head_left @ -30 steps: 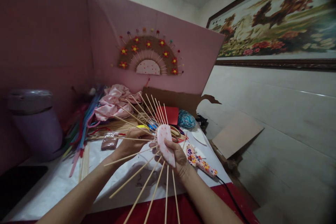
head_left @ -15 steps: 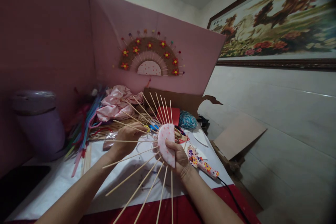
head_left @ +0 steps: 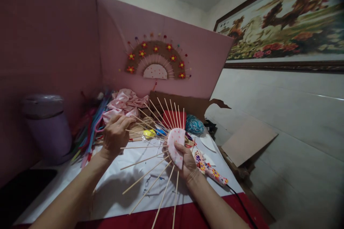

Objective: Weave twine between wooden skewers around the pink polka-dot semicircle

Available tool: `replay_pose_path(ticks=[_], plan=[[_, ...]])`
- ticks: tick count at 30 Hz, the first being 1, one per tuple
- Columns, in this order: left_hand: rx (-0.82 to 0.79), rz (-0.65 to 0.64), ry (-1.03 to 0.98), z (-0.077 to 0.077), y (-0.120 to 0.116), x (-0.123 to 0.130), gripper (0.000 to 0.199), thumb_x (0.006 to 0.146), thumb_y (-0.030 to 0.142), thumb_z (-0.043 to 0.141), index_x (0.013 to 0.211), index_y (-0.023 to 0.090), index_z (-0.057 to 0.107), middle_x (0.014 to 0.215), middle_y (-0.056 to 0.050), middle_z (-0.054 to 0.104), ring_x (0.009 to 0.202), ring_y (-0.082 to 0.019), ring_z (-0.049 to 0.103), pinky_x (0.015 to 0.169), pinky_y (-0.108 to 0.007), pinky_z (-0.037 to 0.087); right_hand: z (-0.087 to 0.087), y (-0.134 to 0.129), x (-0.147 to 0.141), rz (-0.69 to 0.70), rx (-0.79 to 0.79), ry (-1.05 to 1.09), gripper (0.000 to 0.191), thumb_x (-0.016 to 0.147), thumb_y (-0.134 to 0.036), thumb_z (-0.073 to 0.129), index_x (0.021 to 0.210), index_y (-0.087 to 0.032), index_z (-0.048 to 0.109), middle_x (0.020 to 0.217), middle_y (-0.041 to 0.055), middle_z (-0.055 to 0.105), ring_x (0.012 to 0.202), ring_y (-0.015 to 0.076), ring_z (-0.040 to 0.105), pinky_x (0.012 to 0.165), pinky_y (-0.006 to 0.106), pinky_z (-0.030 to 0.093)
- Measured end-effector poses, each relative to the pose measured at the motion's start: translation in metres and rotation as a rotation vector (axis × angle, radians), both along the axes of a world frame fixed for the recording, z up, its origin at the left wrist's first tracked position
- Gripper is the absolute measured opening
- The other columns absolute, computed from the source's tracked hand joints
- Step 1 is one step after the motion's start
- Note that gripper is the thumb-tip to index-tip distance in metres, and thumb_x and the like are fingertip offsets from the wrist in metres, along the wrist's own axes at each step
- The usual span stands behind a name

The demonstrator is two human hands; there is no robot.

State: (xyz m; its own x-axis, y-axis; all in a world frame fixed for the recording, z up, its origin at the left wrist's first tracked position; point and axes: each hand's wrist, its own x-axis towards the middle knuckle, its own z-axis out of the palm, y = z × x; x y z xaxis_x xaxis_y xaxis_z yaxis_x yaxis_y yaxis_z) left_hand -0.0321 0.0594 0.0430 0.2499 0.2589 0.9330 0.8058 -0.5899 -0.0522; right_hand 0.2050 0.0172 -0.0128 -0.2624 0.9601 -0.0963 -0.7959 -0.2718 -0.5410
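My right hand [head_left: 188, 162] grips a half-round piece covered in pink dotted fabric [head_left: 176, 145], thumb on its face and fingers behind. Thin wooden sticks [head_left: 146, 178] fan out from its curved edge to the left, up and down. My left hand [head_left: 116, 136] is raised left of the fan, close to the tips of the upper-left sticks. Its fingers are bent and pressed together. Whatever they pinch, if anything, is hidden from me.
A flower-patterned glue gun [head_left: 211, 171] with a black cord lies at right. Behind are blue yarn [head_left: 195, 124], crumpled pink cloth [head_left: 125, 102] and colourful pipe cleaners [head_left: 94, 125]. A purple bin [head_left: 49, 128] stands left. A finished-looking fan decoration [head_left: 156, 48] hangs on the pink panel.
My left hand has moved left and up, away from the fabric-covered piece toward the stick tips. My right hand keeps its hold. The whole view has shifted slightly.
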Motion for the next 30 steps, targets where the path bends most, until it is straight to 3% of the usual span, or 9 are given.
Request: replay_pose_path(ticks=[5, 11, 19, 24, 30], plan=[[0.035, -0.014, -0.018, 0.002, 0.0, -0.002, 0.019, 0.078, 0.009, 0.045, 0.083, 0.017, 0.062, 0.079, -0.005, 0.065, 0.082, -0.019, 0.053, 0.08, -0.034, 0.042, -0.001, 0.002, 0.001, -0.007, 0.0, -0.015, 0.023, 0.069, -0.014, 0.059, 0.09, -0.006, 0.059, 0.076, 0.012, 0.069, 0.063, 0.0173, 0.065, 0.055, 0.027, 0.054], [0.114, 0.013, -0.092, 0.008, -0.002, -0.007, 0.009, 0.077, 0.017, 0.053, 0.077, 0.018, 0.062, 0.076, -0.005, 0.065, 0.082, -0.019, 0.054, 0.078, -0.033, 0.044, -0.002, 0.002, 0.0, 0.025, -0.025, -0.009, 0.021, 0.07, -0.012, 0.057, 0.091, -0.007, 0.059, 0.077, 0.0109, 0.07, 0.066, 0.0176, 0.066, 0.059, 0.029, 0.055], [0.044, -0.042, -0.189, 0.014, 0.0, -0.016, 0.009, 0.078, 0.02, 0.053, 0.076, 0.019, 0.062, 0.075, -0.003, 0.065, 0.076, -0.017, 0.055, 0.075, -0.031, 0.043, -0.004, 0.003, 0.004, 0.143, -0.01, -0.009, 0.024, 0.068, -0.012, 0.057, 0.092, -0.006, 0.057, 0.079, 0.0132, 0.069, 0.071, 0.0196, 0.065, 0.059, 0.029, 0.054], [-0.09, -0.063, -0.15, 0.001, 0.011, -0.015, 0.011, 0.076, 0.019, 0.052, 0.072, 0.018, 0.062, 0.067, -0.003, 0.064, 0.07, -0.017, 0.054, 0.069, -0.029, 0.043, 0.002, -0.005, 0.003, 0.209, 0.048, 0.018, 0.029, 0.065, -0.015, 0.06, 0.093, -0.008, 0.057, 0.077, 0.0113, 0.067, 0.067, 0.017, 0.063, 0.057, 0.025, 0.051], [-0.306, -0.012, -0.062, -0.026, 0.018, 0.003, 0.018, 0.077, 0.018, 0.045, 0.07, 0.019, 0.061, 0.073, -0.005, 0.064, 0.074, -0.019, 0.054, 0.068, -0.03, 0.042, 0.006, -0.014, 0.001, 0.285, 0.115, -0.01, 0.029, 0.064, -0.018, 0.06, 0.092, -0.012, 0.056, 0.073, 0.0061, 0.066, 0.067, 0.0151, 0.062, 0.06, 0.025, 0.051]])
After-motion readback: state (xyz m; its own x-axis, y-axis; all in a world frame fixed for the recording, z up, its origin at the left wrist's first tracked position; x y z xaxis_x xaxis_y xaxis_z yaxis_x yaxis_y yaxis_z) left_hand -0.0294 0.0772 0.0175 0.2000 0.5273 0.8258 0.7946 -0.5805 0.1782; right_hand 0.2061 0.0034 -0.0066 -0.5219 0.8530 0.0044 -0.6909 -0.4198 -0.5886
